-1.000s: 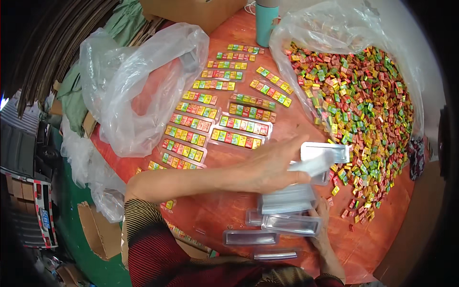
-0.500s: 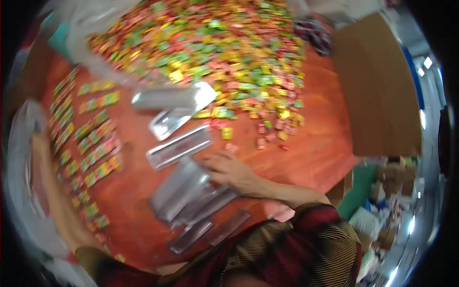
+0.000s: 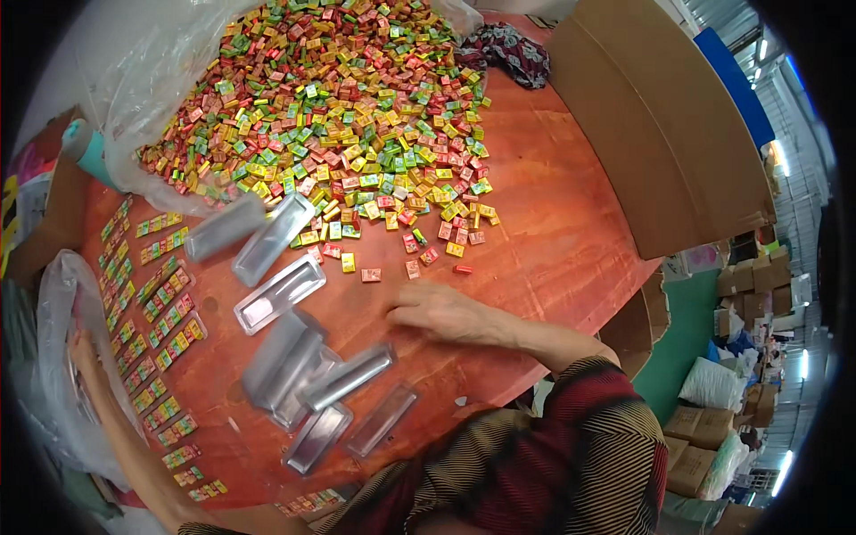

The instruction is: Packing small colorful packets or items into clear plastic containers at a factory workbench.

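My right hand [image 3: 437,312] hovers over the red table, fingers loosely bent and apart, with nothing visible in them. Left of it lie long clear plastic trays: one hollow tray [image 3: 280,292], a blurred cluster of trays [image 3: 287,366], and a tray [image 3: 349,376] lying across the cluster's side. Two more trays [image 3: 273,239] rest near the pile of small coloured boxes [image 3: 348,134]. At the far left, my left hand [image 3: 85,352] reaches into a clear plastic bag [image 3: 62,294]; its fingers are too unclear to read.
Rows of small boxes [image 3: 165,308] line the table's left side. A large cardboard sheet [image 3: 660,125] stands at the right edge. A dark patterned cloth [image 3: 510,55] lies at the back. Plastic sheeting [image 3: 152,80] borders the pile; cartons [image 3: 700,428] stand beyond the table.
The view has shifted. My right hand has come away from the clear trays, which now lie more spread out, some blurred by motion. My left hand stays at the plastic bag.
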{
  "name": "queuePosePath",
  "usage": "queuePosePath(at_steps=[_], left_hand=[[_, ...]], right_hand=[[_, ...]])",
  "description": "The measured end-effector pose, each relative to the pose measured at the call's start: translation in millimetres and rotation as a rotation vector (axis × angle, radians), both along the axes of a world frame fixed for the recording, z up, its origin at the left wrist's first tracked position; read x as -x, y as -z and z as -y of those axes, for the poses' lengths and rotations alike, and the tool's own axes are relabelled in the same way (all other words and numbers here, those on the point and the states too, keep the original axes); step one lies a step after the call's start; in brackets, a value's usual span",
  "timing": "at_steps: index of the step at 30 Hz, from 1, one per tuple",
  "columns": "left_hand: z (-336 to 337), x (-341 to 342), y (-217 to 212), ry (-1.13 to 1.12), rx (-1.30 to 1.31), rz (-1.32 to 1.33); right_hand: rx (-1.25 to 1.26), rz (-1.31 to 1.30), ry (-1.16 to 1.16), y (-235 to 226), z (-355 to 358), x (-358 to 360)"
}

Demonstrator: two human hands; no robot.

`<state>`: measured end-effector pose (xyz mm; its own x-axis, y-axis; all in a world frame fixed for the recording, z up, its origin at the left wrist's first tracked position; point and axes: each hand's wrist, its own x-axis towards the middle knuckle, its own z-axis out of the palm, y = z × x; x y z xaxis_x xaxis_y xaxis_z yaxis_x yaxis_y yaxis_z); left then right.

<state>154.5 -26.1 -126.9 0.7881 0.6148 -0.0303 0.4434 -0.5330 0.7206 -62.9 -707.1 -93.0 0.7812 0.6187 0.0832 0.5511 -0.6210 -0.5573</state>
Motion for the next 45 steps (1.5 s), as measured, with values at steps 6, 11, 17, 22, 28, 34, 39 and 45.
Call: queuePosePath(at_steps=[6,11,17,22,28,34,39,45], left_hand=[[133.5,98.4,-66.0,0.066,0.518,0.284],[236.9,155.5,-93.0,0.335,1.25,0.388],[419.7,217.1,-96.4,0.516,1.755,0.338],[504.9,248.8,-87.4,0.571,1.742,0.179],[526.5,242.5,-64.9,0.521,1.789,-0.075],[548.5,237.7,-63.2,0.556,1.674,-0.074],[563.3,236.2,-63.7,0.653,1.615,-0.038],[571.2,240.6,-48.4,0.683,1.401,0.17]], right_hand=[[-0.031,0.321,0.912,18.5,63.6,-0.1],[-0.032,0.397,0.908,41.4,28.7,-61.6],[-0.333,0.291,0.625,-16.7,31.9,-91.7],[-0.111,0.699,1.1,27.8,158.3,-159.7],[-0.054,0.421,1.282,48.4,174.6,-202.7],[-0.263,0.416,0.939,28.3,103.3,-206.6],[-0.641,0.408,0.49,-0.9,88.4,-182.9],[-0.963,-0.489,0.62,-22.6,83.8,-39.0]])
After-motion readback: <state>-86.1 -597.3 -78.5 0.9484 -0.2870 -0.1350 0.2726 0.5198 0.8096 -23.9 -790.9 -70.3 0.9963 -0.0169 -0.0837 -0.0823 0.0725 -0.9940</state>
